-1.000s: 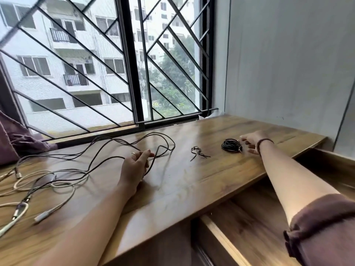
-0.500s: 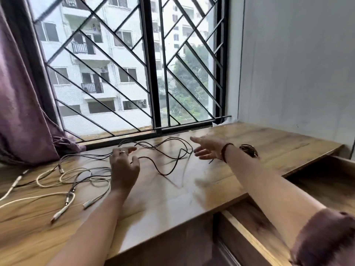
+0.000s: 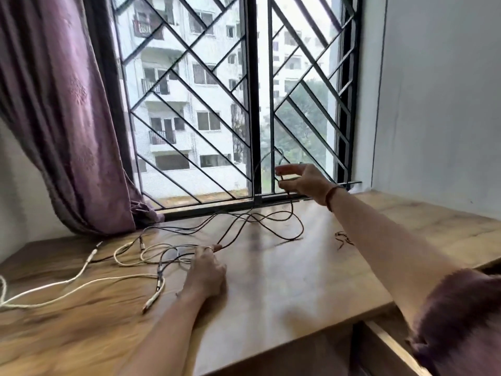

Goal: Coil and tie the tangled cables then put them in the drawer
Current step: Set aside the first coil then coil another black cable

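Observation:
A long black cable (image 3: 273, 226) lies in loose loops across the wooden desk (image 3: 284, 289) near the window. My right hand (image 3: 301, 180) is raised above the desk and pinches a loop of this black cable, which arcs up in front of the window. My left hand (image 3: 206, 270) rests on the desk with fingers curled on another stretch of the same cable. White cables (image 3: 151, 253) with plugs lie tangled to the left. A small dark tie (image 3: 343, 238) lies beside my right forearm. The open drawer (image 3: 379, 346) shows at the lower right.
A purple curtain (image 3: 62, 112) hangs at the left, its hem touching the desk's back edge. A barred window (image 3: 244, 104) runs along the back. A grey wall (image 3: 439, 104) closes the right side. The desk's front edge is near my elbows.
My right hand left the coiled black bundle, crossed to the loose black cable and lifted a loop of it. The view swung left and up; the left hand stayed on the cable.

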Demonstrator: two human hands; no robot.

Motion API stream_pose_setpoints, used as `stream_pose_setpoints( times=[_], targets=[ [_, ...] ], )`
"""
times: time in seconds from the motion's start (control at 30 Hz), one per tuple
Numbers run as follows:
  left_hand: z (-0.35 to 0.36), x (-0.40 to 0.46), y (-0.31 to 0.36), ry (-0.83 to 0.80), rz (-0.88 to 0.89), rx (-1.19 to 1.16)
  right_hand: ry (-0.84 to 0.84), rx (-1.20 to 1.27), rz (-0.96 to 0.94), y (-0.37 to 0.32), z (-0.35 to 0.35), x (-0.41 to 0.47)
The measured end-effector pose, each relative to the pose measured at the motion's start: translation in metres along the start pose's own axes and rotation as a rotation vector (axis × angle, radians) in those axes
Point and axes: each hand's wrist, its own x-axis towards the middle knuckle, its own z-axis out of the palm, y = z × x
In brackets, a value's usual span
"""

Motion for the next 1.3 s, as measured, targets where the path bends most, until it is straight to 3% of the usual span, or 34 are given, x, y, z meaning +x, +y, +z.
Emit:
stream_pose_setpoints(
  times=[0.2,0.33,0.43,0.53,0.67,0.87,0.93,1.0,1.07,1.13,1.2,1.3],
  targets=[
    [-0.012,0.005,0.007,0.170,-0.092,-0.348,-0.331,-0.076,-0.244,-0.064,-0.013,0.015],
    [-0.033,0.004,0.018,0.472,-0.172,-0.647,-0.391,-0.147,-0.346,-0.083,-0.006,0.005],
    [-0.055,0.017,0.019,0.541,-0.123,-0.605,-0.506,-0.009,-0.337,-0.086,0.000,-0.012],
    [-0.080,0.042,0.018,0.465,-0.003,-0.328,-0.657,0.181,-0.356,-0.090,0.000,-0.031],
    [-0.102,0.072,0.023,0.169,0.082,-0.104,-0.768,0.433,-0.371,-0.098,0.001,-0.053],
    [-0.083,0.082,0.013,-0.186,-0.143,0.177,-0.792,0.750,-0.413,-0.108,0.010,-0.069],
    [-0.078,0.080,-0.002,-0.153,-0.117,0.166,-0.719,0.859,-0.378,-0.101,0.007,-0.069],
    [-0.080,0.076,-0.016,-0.111,-0.100,0.002,-0.530,0.899,-0.261,-0.089,0.001,-0.067],
    [-0.097,0.073,-0.022,-0.020,-0.057,-0.191,-0.292,0.827,-0.083,-0.069,-0.001,-0.062],
    [-0.129,0.070,-0.020,0.116,0.038,-0.351,-0.162,0.650,0.113,-0.046,0.002,-0.058],
    [-0.170,0.064,-0.010,0.202,0.159,-0.522,-0.177,0.425,0.262,-0.024,0.009,-0.056],
    [-0.232,0.053,0.017,0.258,0.363,-0.579,-0.412,0.079,0.348,-0.010,0.022,-0.053]
  ],
)
